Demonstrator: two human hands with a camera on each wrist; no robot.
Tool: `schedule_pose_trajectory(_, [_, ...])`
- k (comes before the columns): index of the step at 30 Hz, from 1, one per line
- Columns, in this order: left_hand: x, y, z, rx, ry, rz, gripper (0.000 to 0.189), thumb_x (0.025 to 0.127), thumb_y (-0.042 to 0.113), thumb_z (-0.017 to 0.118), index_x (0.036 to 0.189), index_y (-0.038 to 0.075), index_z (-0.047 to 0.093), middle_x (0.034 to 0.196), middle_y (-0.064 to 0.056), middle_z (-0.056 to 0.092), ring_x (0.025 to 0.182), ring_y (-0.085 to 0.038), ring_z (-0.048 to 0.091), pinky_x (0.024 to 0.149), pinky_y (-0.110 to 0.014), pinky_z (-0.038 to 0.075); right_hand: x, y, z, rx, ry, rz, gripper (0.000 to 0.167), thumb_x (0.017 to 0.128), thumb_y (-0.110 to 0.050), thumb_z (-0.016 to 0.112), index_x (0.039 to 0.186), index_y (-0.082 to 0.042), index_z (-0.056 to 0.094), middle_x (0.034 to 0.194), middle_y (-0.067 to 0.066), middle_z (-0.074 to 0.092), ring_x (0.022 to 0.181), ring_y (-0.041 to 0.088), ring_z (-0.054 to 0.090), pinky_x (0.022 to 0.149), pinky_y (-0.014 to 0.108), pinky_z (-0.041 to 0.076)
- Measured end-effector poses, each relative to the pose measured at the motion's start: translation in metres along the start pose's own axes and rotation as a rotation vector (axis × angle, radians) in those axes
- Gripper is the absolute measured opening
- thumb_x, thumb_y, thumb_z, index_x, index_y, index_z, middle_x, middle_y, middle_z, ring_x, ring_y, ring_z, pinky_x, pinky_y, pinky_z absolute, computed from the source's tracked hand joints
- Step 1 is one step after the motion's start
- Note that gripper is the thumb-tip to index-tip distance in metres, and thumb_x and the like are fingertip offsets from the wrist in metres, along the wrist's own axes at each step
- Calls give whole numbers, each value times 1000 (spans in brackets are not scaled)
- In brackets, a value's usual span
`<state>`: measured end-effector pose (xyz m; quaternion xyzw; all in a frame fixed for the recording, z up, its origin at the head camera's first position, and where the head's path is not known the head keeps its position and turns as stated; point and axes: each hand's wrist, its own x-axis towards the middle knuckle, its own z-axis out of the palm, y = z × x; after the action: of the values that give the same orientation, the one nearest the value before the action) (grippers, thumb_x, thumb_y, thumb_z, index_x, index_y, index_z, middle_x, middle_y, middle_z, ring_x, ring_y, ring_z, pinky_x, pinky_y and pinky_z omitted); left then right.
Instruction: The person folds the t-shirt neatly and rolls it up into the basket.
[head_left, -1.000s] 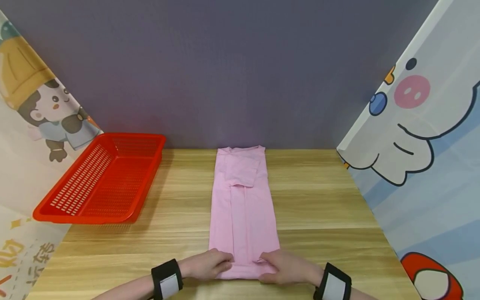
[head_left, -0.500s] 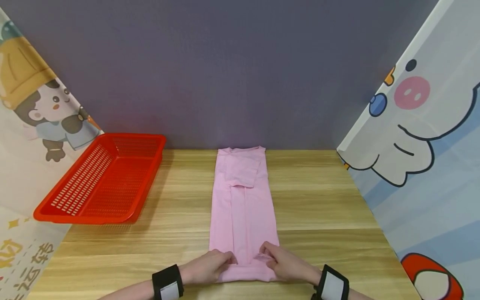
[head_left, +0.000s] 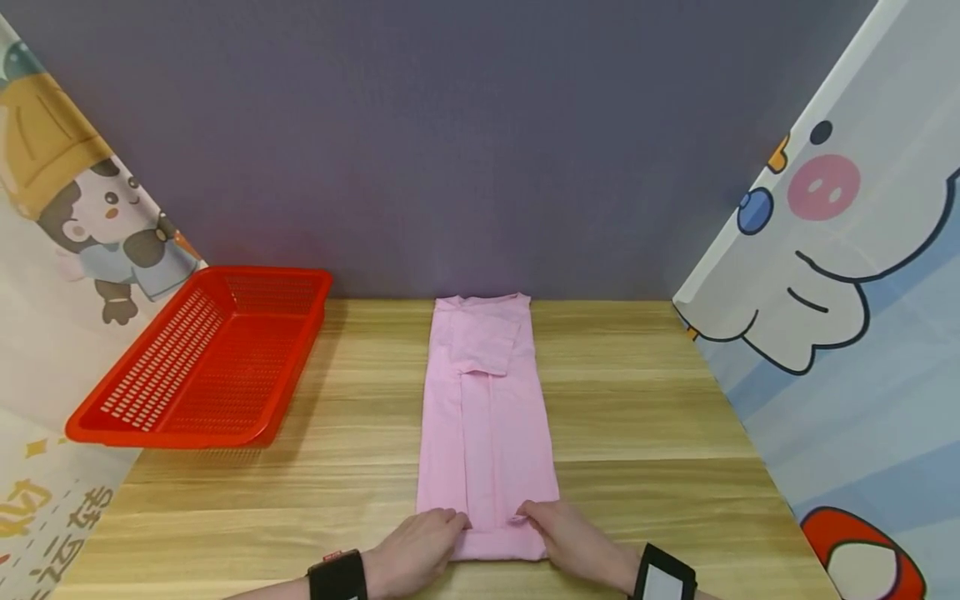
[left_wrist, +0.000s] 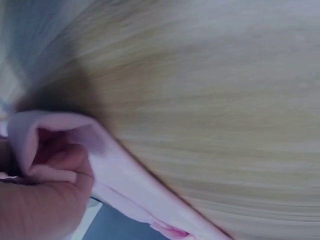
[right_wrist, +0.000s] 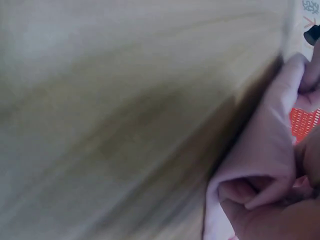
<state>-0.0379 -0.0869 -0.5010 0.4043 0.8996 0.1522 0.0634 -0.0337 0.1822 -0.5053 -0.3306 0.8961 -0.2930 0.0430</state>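
Note:
A pink shirt (head_left: 480, 450), folded into a long narrow strip, lies on the wooden table, with a sleeve folded across its far end. Its near end is turned over into a short flap. At the left corner of that flap, my left hand (head_left: 422, 546) pinches the cloth. My right hand (head_left: 576, 540) pinches the right corner. In the left wrist view the pink cloth (left_wrist: 117, 170) curls into a loop around the fingertips. The right wrist view shows the rolled cloth edge (right_wrist: 265, 150) with a thumb and finger tucked into its open end.
A red plastic basket (head_left: 281, 400) with slotted sides stands at the left of the wooden table (head_left: 637, 417). A grey wall (head_left: 480, 150) rises behind, and printed cartoon sheets border both sides.
Both hands have kept to the near end of the shirt. The right fingers lifted briefly and lowered again; the left hand has turned and shifted slightly nearer. The turned-over flap shows more clearly.

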Motion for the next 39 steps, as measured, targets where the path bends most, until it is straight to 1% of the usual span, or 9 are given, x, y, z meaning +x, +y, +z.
schedule_pose_trajectory(4, [1,-5,1,-57,12,13,12,101,18,53,100,15,65,83,8,63,76,-2,58,69,-20,51,1,0,0,90,-72,107,22,106,-17,46,91,-14,61,72,-13,53,65,-7,45,55,15,40])
schedule_pose_trajectory(7, [4,-10,2,-133,8,5,21,106,24,46,94,17,62,77,12,55,72,1,51,67,-19,47,4,0,-1,165,-118,187,34,109,-26,42,80,-15,56,66,-16,32,57,-6,31,52,15,30])
schedule_pose_trajectory(15, [12,-17,0,-419,-44,-79,28,106,21,46,82,16,59,68,15,44,65,3,41,62,-18,40,11,-3,-8,269,-195,348,41,105,-26,49,64,-19,47,58,-13,35,51,-1,32,50,18,28])
schedule_pose_trajectory(20, [13,-20,-1,-590,-45,-80,13,105,15,49,104,11,61,72,14,49,62,7,41,60,-15,40,14,-6,-11,280,-212,376,36,101,-23,55,66,-18,51,58,-13,38,50,0,33,49,18,26])
schedule_pose_trajectory(23, [13,-21,-1,-653,-50,-56,12,104,13,49,111,12,58,69,14,43,57,8,38,55,-14,37,14,-7,-12,282,-184,343,14,96,-16,60,83,-13,56,61,-12,38,50,-1,32,48,18,25])
schedule_pose_trajectory(27, [11,-21,-3,-613,-64,-56,14,101,30,59,106,17,60,80,15,59,70,8,49,66,-16,44,14,-5,-12,275,-163,299,7,94,-14,63,94,-14,56,64,-13,37,52,-3,31,48,17,25])
schedule_pose_trajectory(32, [7,-21,-4,-427,-62,-25,32,87,43,76,106,21,62,89,14,65,81,6,52,75,-18,45,10,-1,-9,218,-159,248,20,96,-33,66,82,-20,60,68,-16,45,59,-4,39,54,16,34])
schedule_pose_trajectory(36, [5,-22,1,-329,-3,49,18,96,36,67,105,21,63,90,15,67,81,8,54,74,-16,47,5,1,-7,49,-149,126,33,87,-51,73,83,-22,59,74,-18,49,66,-5,42,60,15,38])
schedule_pose_trajectory(39, [3,-21,4,-255,27,100,16,103,36,56,102,20,62,86,16,63,78,8,54,72,-15,48,2,2,-6,-106,-115,-7,29,89,-46,72,87,-21,59,79,-17,51,70,-5,41,62,14,38])
